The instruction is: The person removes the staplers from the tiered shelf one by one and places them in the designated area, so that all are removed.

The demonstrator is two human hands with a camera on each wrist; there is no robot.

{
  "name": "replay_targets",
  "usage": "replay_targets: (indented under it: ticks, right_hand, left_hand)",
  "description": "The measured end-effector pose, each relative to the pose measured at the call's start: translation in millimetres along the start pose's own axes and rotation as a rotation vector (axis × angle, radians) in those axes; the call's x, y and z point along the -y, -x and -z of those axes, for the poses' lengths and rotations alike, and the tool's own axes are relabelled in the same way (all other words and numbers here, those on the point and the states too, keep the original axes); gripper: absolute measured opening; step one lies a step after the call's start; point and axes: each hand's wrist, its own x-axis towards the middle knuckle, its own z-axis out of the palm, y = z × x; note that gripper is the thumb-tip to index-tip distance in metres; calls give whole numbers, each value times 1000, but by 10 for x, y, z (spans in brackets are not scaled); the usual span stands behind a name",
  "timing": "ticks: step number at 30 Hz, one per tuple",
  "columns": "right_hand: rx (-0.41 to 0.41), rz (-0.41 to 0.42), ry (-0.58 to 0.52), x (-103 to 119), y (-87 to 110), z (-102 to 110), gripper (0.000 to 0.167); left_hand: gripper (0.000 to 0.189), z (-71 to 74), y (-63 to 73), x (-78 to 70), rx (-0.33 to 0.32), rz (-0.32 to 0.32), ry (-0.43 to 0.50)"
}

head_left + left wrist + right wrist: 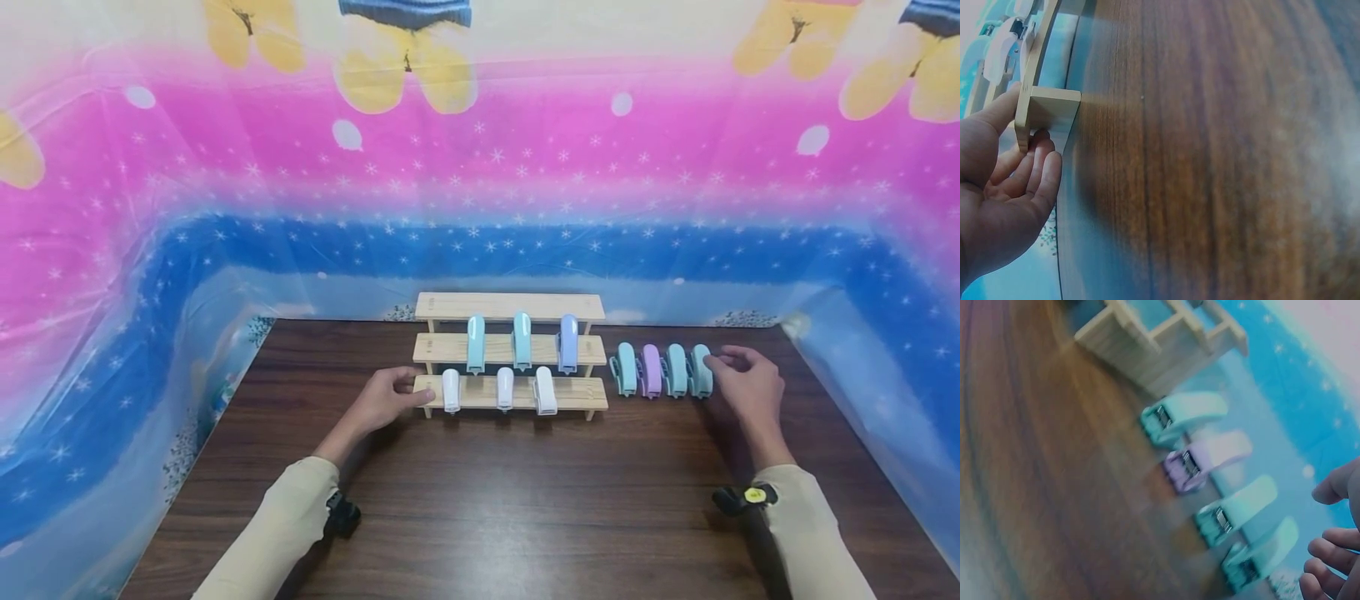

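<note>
My left hand (pixel 382 398) pinches the left end of the lowest step of a three-step wooden rack (pixel 480 392). The left wrist view has the thumb on one face of that step (pixel 1035 62) and the fingers under it. On this step sit three white staplers (pixel 505 388). Two mint staplers (pixel 476 343) and a lavender-blue stapler (pixel 568 343) sit on the middle step. Beside the rightmost mint stapler (pixel 701 371) of a row on the table is my right hand (pixel 752 387). The right wrist view shows its fingers (pixel 1335 550) loosely bent, apart from the staplers, holding nothing.
Right of the rack, the row also holds a purple stapler (pixel 650 371) and two more mint staplers (pixel 676 371). The rack's top step (pixel 510 305) is bare wood. A patterned cloth (pixel 480 192) hangs behind and at both sides of the dark wooden table (pixel 525 508).
</note>
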Motion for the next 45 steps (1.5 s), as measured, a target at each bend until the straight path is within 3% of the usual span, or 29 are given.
replay_targets:
  ticks: [8, 21, 45]
  right_hand:
    - [-66, 112, -20, 330, 185, 63, 55]
    - [-21, 339, -80, 788, 545, -48, 47]
    - [159, 465, -145, 1102, 718, -737, 47]
  left_hand:
    - [60, -4, -1, 6, 0, 6, 4]
    - [62, -5, -2, 1, 4, 10, 2]
    - [62, 2, -5, 3, -4, 9, -5]
